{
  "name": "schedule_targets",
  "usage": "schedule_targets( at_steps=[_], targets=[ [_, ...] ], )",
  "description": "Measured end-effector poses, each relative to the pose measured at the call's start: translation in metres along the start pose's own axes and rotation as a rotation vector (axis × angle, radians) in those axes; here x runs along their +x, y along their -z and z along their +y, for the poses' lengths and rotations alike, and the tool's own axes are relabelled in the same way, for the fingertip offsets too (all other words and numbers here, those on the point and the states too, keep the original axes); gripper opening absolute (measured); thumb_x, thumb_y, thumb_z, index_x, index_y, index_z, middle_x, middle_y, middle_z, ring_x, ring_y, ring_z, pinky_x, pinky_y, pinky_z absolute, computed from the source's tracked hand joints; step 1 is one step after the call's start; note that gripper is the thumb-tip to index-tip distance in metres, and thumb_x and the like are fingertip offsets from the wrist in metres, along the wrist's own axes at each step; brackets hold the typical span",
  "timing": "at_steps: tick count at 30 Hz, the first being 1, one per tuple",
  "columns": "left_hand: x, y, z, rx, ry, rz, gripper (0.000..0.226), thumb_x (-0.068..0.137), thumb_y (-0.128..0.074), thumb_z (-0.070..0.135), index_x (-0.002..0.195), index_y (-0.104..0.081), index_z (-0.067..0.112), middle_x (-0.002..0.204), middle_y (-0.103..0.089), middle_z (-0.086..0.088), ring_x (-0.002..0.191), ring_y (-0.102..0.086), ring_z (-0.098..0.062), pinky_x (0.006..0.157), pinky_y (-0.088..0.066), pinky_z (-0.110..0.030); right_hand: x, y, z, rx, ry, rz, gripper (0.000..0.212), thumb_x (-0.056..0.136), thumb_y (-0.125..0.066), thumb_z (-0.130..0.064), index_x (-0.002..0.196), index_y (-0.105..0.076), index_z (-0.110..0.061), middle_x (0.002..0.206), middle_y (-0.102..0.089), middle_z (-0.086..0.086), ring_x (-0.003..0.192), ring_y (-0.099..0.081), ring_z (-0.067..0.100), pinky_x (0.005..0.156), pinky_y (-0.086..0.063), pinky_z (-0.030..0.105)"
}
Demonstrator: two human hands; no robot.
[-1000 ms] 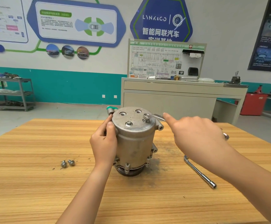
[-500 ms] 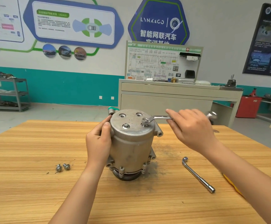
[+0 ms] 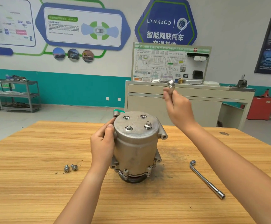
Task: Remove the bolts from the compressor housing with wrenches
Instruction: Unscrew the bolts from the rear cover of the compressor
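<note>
Compressor housing (image 3: pixel 134 143) stands on end mid-bench, dark round end down, flat cap up. On the cap, front bolt (image 3: pixel 129 128) and right bolt (image 3: pixel 147 125) are seated; the two rear holes (image 3: pixel 126 117) are bare.

Left hand (image 3: pixel 102 143) is on the housing's left flank, grip curled round the body, thumb against the cap rim. Right hand (image 3: pixel 178 109) is up in the air, above and right of the cap, grip pinched round a wrench (image 3: pixel 171 85). Only the wrench's end shows past the fingers. It's blurred and clear of both bolts.

Green-capped port (image 3: pixel 117 111) sticks out at the cap's rear left, just behind the left fingertips.

Bench (image 3: pixel 34 183) has a wood-grain top, with a dark grime smear around the housing's base. Two loose bolts (image 3: pixel 74 167) lie side by side left of the housing. L-shaped socket wrench (image 3: pixel 206 181) lies to the right, well apart from the housing.

Behind the bench: grey cabinet (image 3: pixel 144 101) carrying a wiring-diagram board (image 3: pixel 164 65), metal shelf trolley (image 3: pixel 18 96) far left against the teal wall, red bin (image 3: pixel 261 108) far right.
</note>
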State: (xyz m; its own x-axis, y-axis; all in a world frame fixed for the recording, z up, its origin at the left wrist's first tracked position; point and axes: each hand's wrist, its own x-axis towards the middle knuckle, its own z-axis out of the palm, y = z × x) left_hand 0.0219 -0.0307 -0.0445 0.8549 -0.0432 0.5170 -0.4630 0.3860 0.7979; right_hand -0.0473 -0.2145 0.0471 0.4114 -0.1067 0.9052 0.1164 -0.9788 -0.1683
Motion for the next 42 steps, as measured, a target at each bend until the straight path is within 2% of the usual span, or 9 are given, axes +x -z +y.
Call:
schedule_targets(
  at_steps=[3, 9, 15, 20, 23, 26, 31, 37, 42],
  targets=[
    [-0.006, -0.003, -0.001, -0.003, -0.016, 0.035, 0.034, 0.094, -0.042, 0.005, 0.109, -0.066, 0.023, 0.095, -0.066, 0.024, 0.095, -0.058, 0.015, 0.073, -0.043, -0.002, -0.026, 0.034, -0.014, -0.025, 0.005, -0.005, 0.036, 0.096, -0.044, -0.013, 0.131, -0.049, -0.01, 0.056, -0.046, -0.002, 0.047, -0.044, 0.019, 0.047, -0.034, 0.031],
    [-0.016, -0.01, -0.004, 0.043, -0.067, 0.061, 0.031, 0.093, -0.046, 0.007, 0.117, -0.065, 0.012, 0.099, -0.062, 0.025, 0.093, -0.055, 0.021, 0.071, -0.041, 0.0, -0.072, 0.073, -0.042, -0.681, 0.042, -0.485, 0.047, 0.099, -0.029, -0.032, 0.143, -0.015, -0.042, 0.07, -0.042, -0.006, 0.061, -0.047, 0.021, 0.041, -0.022, 0.027],
    [-0.018, -0.009, -0.003, 0.045, -0.074, 0.083, 0.031, 0.094, -0.046, 0.007, 0.117, -0.064, 0.016, 0.096, -0.063, 0.028, 0.083, -0.056, 0.022, 0.066, -0.04, 0.001, -0.067, 0.079, -0.067, -0.887, -0.003, -0.636, 0.066, 0.092, -0.034, -0.007, 0.146, -0.002, -0.027, 0.066, -0.024, -0.001, 0.06, -0.034, 0.022, 0.041, -0.012, 0.029],
    [-0.021, -0.011, -0.003, 0.06, -0.086, 0.087, 0.03, 0.094, -0.047, 0.008, 0.118, -0.063, 0.018, 0.099, -0.063, 0.025, 0.083, -0.056, 0.022, 0.066, -0.04, 0.001, -0.061, 0.074, -0.082, -0.91, 0.1, -0.704, 0.067, 0.089, -0.035, 0.0, 0.146, -0.002, -0.01, 0.088, -0.048, 0.008, 0.082, -0.058, 0.027, 0.04, -0.016, 0.028],
    [-0.019, -0.008, -0.003, 0.044, -0.069, 0.065, 0.03, 0.095, -0.047, 0.01, 0.117, -0.063, 0.02, 0.103, -0.063, 0.024, 0.093, -0.056, 0.02, 0.072, -0.041, 0.0, -0.067, 0.073, -0.084, -0.975, 0.108, -0.636, 0.067, 0.085, -0.044, -0.003, 0.145, -0.016, -0.006, 0.08, -0.047, 0.008, 0.059, -0.05, 0.022, 0.039, -0.016, 0.023],
    [-0.016, -0.006, -0.003, 0.04, -0.054, 0.032, 0.03, 0.095, -0.046, 0.011, 0.118, -0.064, 0.019, 0.104, -0.063, 0.024, 0.098, -0.055, 0.019, 0.076, -0.042, -0.002, -0.078, 0.073, -0.054, -0.944, 0.225, -0.256, 0.042, 0.068, -0.07, -0.014, 0.11, -0.067, -0.011, 0.053, -0.05, 0.002, 0.037, -0.044, 0.019, 0.041, -0.023, 0.02],
    [-0.01, -0.005, -0.001, 0.033, -0.05, -0.034, 0.028, 0.095, -0.048, 0.009, 0.114, -0.062, 0.024, 0.097, -0.063, 0.028, 0.096, -0.055, 0.02, 0.073, -0.042, 0.0, -0.062, 0.049, 0.019, -0.68, 0.375, 0.069, 0.027, 0.087, -0.053, -0.016, 0.105, -0.068, -0.003, 0.087, -0.072, 0.008, 0.08, -0.069, 0.023, 0.09, -0.043, 0.048],
    [-0.005, -0.016, 0.001, 0.089, -0.058, -0.103, 0.028, 0.095, -0.048, 0.01, 0.117, -0.064, 0.018, 0.102, -0.063, 0.022, 0.094, -0.054, 0.022, 0.073, -0.04, 0.001, 0.004, -0.006, 0.022, -0.471, 0.468, -0.16, 0.022, 0.07, -0.075, 0.0, 0.092, -0.072, -0.001, 0.096, -0.071, 0.012, 0.09, -0.066, 0.035, 0.079, -0.047, 0.058],
    [-0.005, -0.023, 0.003, 0.111, -0.071, -0.104, 0.028, 0.095, -0.049, 0.011, 0.118, -0.063, 0.018, 0.096, -0.063, 0.025, 0.08, -0.056, 0.022, 0.065, -0.04, 0.001, 0.014, -0.006, 0.022, -0.401, 0.253, -0.122, 0.019, 0.088, -0.059, -0.011, 0.103, -0.067, -0.002, 0.1, -0.069, 0.015, 0.1, -0.063, 0.033, 0.101, -0.032, 0.053]
  ],
)
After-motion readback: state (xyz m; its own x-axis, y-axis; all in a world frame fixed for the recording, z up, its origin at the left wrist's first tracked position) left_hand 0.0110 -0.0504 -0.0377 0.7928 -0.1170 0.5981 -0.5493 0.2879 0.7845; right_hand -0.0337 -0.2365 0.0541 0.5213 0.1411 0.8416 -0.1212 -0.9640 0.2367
